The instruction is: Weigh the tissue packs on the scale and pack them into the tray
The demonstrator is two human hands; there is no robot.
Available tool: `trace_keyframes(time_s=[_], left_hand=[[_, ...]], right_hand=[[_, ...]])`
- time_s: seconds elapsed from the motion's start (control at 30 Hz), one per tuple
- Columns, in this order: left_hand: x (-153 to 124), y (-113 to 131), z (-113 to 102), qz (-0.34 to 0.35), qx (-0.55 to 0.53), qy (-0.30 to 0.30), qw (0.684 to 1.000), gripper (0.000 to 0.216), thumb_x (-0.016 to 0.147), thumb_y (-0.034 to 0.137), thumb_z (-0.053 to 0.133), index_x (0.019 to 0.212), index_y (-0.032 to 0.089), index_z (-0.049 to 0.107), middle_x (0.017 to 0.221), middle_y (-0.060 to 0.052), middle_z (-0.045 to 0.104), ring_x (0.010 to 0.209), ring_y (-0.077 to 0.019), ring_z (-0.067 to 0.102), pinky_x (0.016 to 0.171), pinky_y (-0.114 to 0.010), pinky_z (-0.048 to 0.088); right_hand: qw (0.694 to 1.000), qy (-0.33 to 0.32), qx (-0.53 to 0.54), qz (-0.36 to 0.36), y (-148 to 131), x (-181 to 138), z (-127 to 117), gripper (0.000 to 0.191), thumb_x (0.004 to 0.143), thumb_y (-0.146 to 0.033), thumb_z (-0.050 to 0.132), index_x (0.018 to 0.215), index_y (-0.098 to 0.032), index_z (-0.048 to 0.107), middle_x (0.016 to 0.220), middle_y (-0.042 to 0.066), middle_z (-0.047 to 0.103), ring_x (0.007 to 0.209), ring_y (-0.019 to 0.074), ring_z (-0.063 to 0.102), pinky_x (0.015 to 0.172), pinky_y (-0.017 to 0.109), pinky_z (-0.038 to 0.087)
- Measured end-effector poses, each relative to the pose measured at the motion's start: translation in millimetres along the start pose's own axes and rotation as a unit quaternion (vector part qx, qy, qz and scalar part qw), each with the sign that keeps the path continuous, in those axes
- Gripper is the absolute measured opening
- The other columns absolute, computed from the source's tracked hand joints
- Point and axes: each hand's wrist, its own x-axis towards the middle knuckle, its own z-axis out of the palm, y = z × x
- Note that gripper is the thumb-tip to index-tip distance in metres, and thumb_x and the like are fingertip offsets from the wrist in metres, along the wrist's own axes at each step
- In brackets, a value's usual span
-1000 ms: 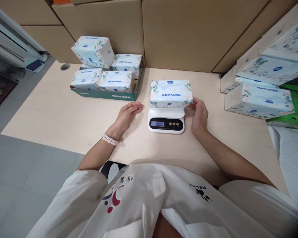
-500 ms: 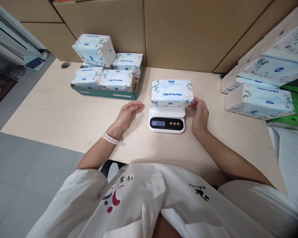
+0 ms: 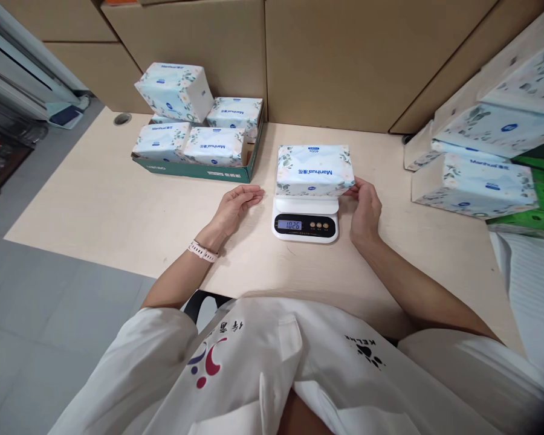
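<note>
A pale blue floral tissue pack (image 3: pixel 314 170) lies on a small white kitchen scale (image 3: pixel 305 222) whose lit display shows digits. My right hand (image 3: pixel 365 210) rests on the table at the pack's right end, its fingertips touching the pack's lower corner with fingers loosely curled. My left hand (image 3: pixel 234 205) lies on the table left of the scale, fingers relaxed and apart, holding nothing, a short gap from the pack. A pale watch sits on my left wrist.
A green tray (image 3: pixel 194 171) at the back left holds several tissue packs, one stacked tilted on top. More packs (image 3: pixel 474 181) are piled at the right beside green packaging. Cardboard boxes (image 3: pixel 326 54) wall off the table's far edge. A cable hole (image 3: pixel 122 119) is at far left.
The scale's display rose from 1000 to 1026 and stayed there. Both hands have kept their places.
</note>
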Motion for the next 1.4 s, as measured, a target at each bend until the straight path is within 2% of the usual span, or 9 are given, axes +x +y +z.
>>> trace_keyframes(time_s=[0.3, 0.63, 1.1, 1.3, 1.4], left_hand=[[0.5, -0.4, -0.7, 0.001, 0.004, 0.0, 1.0, 0.01, 0.09, 0.013, 0.072, 0.095, 0.013, 0.08, 0.104, -0.01, 0.084, 0.107, -0.0193, 0.079, 0.121, -0.041, 0.053], [-0.3, 1.0, 1.5, -0.005, -0.006, 0.003, 1.0, 0.013, 0.093, 0.008, 0.068, 0.093, 0.013, 0.081, 0.101, -0.008, 0.084, 0.102, -0.0161, 0.079, 0.115, -0.034, 0.056], [1.5, -0.9, 0.4, -0.003, -0.007, 0.002, 1.0, 0.011, 0.092, 0.009, 0.069, 0.092, 0.013, 0.079, 0.101, -0.009, 0.083, 0.102, -0.0167, 0.079, 0.117, -0.036, 0.054], [1.8, -3.4, -2.7, 0.013, 0.004, -0.008, 1.0, 0.009, 0.089, 0.019, 0.074, 0.095, 0.015, 0.079, 0.104, -0.01, 0.083, 0.103, -0.0186, 0.078, 0.115, -0.039, 0.055], [3.6, -5.6, -0.9, 0.079, 0.056, 0.005, 0.995, 0.015, 0.09, 0.029, 0.075, 0.102, 0.019, 0.079, 0.115, -0.009, 0.082, 0.11, -0.0214, 0.076, 0.115, -0.041, 0.054]], right_hand=[[1.0, 0.0, 0.002, 0.005, 2.1, 0.0, 0.0, 0.066, 0.093, -0.082, 0.057, 0.119, -0.023, 0.075, 0.113, 0.007, 0.076, 0.106, 0.0235, 0.073, 0.108, 0.05, 0.059], [1.0, -0.006, -0.004, 0.01, -4.9, -2.1, 0.8, 0.058, 0.097, -0.073, 0.056, 0.119, -0.022, 0.073, 0.114, 0.008, 0.076, 0.105, 0.0224, 0.073, 0.105, 0.048, 0.059], [1.0, -0.01, -0.005, 0.001, 3.4, -0.4, 0.6, 0.056, 0.099, -0.073, 0.055, 0.121, -0.024, 0.072, 0.114, 0.008, 0.077, 0.109, 0.0234, 0.073, 0.11, 0.05, 0.058], [1.0, -0.011, -0.018, -0.009, 1.4, -2.3, 1.2, 0.056, 0.1, -0.07, 0.052, 0.123, -0.023, 0.072, 0.117, 0.01, 0.077, 0.113, 0.0248, 0.073, 0.113, 0.052, 0.057], [0.999, -0.01, -0.045, -0.026, -4.7, -4.8, 0.5, 0.062, 0.1, -0.076, 0.048, 0.125, -0.024, 0.072, 0.125, 0.01, 0.076, 0.122, 0.0261, 0.072, 0.117, 0.052, 0.055]])
